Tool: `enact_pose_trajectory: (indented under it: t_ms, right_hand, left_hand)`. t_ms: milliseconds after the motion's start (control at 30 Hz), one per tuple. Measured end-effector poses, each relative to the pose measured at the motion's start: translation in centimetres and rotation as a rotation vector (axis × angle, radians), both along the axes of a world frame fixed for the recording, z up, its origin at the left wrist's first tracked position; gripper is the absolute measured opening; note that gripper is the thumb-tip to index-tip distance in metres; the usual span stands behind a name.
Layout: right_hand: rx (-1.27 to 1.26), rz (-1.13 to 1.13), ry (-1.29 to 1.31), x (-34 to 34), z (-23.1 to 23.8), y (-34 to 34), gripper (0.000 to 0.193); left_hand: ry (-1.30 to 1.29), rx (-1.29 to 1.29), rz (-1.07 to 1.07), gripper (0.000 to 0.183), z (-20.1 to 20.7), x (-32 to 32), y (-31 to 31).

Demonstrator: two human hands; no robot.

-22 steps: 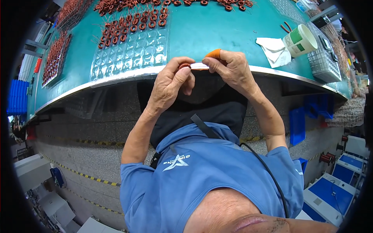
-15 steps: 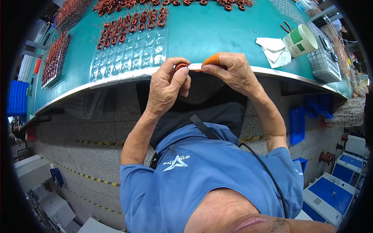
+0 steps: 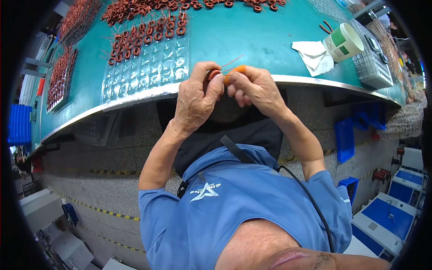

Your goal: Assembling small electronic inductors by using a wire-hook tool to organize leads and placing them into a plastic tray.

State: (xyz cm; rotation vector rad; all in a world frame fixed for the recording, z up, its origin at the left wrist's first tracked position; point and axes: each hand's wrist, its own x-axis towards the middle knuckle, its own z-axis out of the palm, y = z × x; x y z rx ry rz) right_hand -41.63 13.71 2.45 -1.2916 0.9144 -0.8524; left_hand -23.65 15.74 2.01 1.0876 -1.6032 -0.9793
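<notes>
- Pinching one coil (image 3: 213, 75), the left hand (image 3: 194, 96) clamps it between thumb and forefinger, right by the front edge of the table (image 3: 243, 33); the thumb hides part of it.
- One thin reddish wire (image 3: 234, 60) juts from beside the coil, out over the table.
- In close comes the right hand (image 3: 257, 87), fingertips bunched just beside the coil; whether they grasp anything, I cannot tell.
- One orange finger cover (image 3: 239, 69) shows clearly on that hand; a second orange patch below it is hard to make out.
- One clear tray (image 3: 143, 72) now, rows of coils (image 3: 158, 36) at its far end, overlapping too much to count.
- Behind, a heap of coils (image 3: 139, 9), cut off by the upper edge.
- Off right: one bucket (image 3: 336, 43), one white cloth (image 3: 314, 58).
</notes>
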Motion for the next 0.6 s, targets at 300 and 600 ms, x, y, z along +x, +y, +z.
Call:
enact_pose_trajectory:
  t_ms: [300,600]
  right_hand:
    - [0.393,0.179,-0.339,-0.8,-0.6,-2.1,0.024]
    - [0.321,0.215,-0.205,-0.4,-0.3,-2.2,0.022]
  left_hand:
    - [-0.403,-0.112,-0.297,0.03,4.2,2.7,-1.4]
    - [-0.898,-0.483,-0.381,0.038,4.9,3.0,-1.3]
